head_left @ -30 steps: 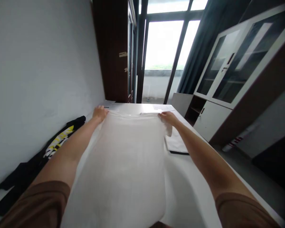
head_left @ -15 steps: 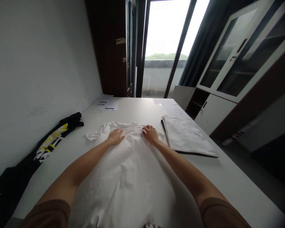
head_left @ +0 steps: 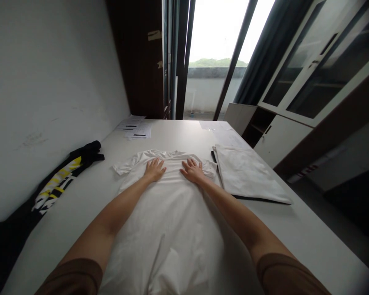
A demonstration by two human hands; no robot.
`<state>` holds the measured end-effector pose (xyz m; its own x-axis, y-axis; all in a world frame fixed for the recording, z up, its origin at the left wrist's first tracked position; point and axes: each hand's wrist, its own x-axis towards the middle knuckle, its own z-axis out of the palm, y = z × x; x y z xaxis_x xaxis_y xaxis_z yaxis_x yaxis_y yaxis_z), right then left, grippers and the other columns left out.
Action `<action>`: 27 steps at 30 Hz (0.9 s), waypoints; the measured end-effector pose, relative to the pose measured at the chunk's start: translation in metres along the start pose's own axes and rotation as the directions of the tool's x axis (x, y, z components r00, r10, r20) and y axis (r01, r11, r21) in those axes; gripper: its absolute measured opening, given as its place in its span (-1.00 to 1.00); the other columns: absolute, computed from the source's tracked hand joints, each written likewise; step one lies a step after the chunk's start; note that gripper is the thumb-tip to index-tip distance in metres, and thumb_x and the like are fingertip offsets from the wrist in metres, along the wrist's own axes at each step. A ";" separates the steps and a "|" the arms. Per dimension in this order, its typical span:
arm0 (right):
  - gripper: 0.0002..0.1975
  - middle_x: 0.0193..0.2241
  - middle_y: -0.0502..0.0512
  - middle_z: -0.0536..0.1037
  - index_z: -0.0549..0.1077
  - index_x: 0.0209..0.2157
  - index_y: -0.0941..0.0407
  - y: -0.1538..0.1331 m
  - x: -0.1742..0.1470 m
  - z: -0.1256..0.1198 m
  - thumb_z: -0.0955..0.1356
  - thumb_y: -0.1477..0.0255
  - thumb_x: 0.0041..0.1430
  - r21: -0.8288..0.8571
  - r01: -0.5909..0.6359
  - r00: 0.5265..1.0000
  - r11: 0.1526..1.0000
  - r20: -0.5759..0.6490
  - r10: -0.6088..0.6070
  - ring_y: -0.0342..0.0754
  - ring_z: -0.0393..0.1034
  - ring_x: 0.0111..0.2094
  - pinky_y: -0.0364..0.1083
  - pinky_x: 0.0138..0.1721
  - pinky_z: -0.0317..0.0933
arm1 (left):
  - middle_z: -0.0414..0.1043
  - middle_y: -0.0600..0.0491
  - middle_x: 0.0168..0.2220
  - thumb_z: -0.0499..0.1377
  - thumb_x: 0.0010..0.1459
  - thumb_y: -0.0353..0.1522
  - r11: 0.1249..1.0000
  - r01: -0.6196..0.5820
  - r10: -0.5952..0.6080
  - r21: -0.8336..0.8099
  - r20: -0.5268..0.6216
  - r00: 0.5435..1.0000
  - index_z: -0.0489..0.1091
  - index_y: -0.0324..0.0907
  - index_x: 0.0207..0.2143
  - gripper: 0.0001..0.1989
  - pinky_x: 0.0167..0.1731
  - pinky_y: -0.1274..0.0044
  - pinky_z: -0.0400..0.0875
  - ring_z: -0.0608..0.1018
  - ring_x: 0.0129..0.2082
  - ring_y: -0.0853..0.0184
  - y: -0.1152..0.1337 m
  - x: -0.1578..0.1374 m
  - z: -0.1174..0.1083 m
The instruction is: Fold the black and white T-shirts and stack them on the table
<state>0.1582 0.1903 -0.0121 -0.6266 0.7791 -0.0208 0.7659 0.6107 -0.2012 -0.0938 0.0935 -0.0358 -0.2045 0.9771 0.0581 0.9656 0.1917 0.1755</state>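
Observation:
A white T-shirt [head_left: 169, 205] lies spread on the table in front of me, its collar at the far end and its short sleeves out to both sides. My left hand [head_left: 154, 169] rests flat on its upper left chest, fingers spread. On the upper right chest, my right hand [head_left: 192, 170] lies palm down with its fingers apart. Neither hand grips the cloth. Creases run across the shirt between the hands, and a larger fold rises near the bottom edge of the view.
Folded white cloth [head_left: 249, 172] with a dark layer beneath lies to the right. A black garment [head_left: 61, 180] with yellow and white print lies along the left wall. Papers [head_left: 135, 127] are at the far left of the white table [head_left: 184, 133]. Cabinets [head_left: 283, 131] stand at right.
My hands have flattened with fingers more spread, the right shifting slightly inward. The shirt's collar and sleeves lie smoother and more spread out. The view has tilted slightly.

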 end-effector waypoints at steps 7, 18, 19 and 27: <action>-0.30 0.47 0.19 -0.10 0.06 0.43 -0.05 0.029 0.031 -0.007 0.08 -0.07 0.41 -0.079 -0.022 0.999 0.997 0.022 0.023 0.21 -0.35 0.47 0.33 0.36 -0.39 | 0.09 -0.02 0.43 -0.06 0.39 -0.04 0.999 -0.012 0.009 -0.032 -0.099 0.995 0.20 -0.02 0.36 -0.43 0.37 0.17 -0.06 0.11 0.41 0.11 0.018 0.030 -0.003; -0.46 0.45 0.27 0.00 0.29 0.32 0.09 0.019 0.000 -0.007 0.19 0.16 0.44 -0.095 0.008 0.956 0.995 -0.291 -0.035 0.19 -0.22 0.45 0.22 0.37 -0.28 | 0.36 -0.15 0.23 -0.02 0.38 -0.27 0.951 0.308 -0.304 -0.019 -0.237 0.923 0.29 -0.20 0.26 -0.54 0.22 0.32 0.25 0.39 0.21 0.09 -0.080 -0.002 -0.038; -0.47 0.44 0.27 0.02 0.30 0.31 0.10 0.014 -0.005 -0.008 0.21 0.17 0.43 -0.082 0.024 0.955 0.996 -0.294 -0.047 0.19 -0.20 0.45 0.21 0.37 -0.26 | 0.35 -0.13 0.24 0.00 0.37 -0.24 0.952 0.307 -0.301 -0.009 -0.218 0.928 0.27 -0.19 0.28 -0.52 0.23 0.34 0.23 0.38 0.23 0.11 -0.086 -0.005 -0.036; -0.52 0.42 0.25 0.09 0.36 0.28 0.05 -0.026 -0.089 -0.011 0.28 0.22 0.40 0.019 0.286 0.931 0.958 -0.244 -0.273 0.18 -0.05 0.42 0.20 0.37 -0.08 | 0.04 -0.07 0.44 -0.09 0.39 -0.06 0.944 0.320 -0.312 0.073 -0.102 0.944 0.17 -0.10 0.37 -0.40 0.34 0.18 -0.02 0.09 0.42 0.07 -0.125 -0.005 -0.028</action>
<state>0.1958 0.1063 0.0059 -0.7570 0.5929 0.2746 0.5519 0.8052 -0.2169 -0.2180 0.0622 -0.0303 -0.5113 0.8535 0.1007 0.8582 0.5008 0.1129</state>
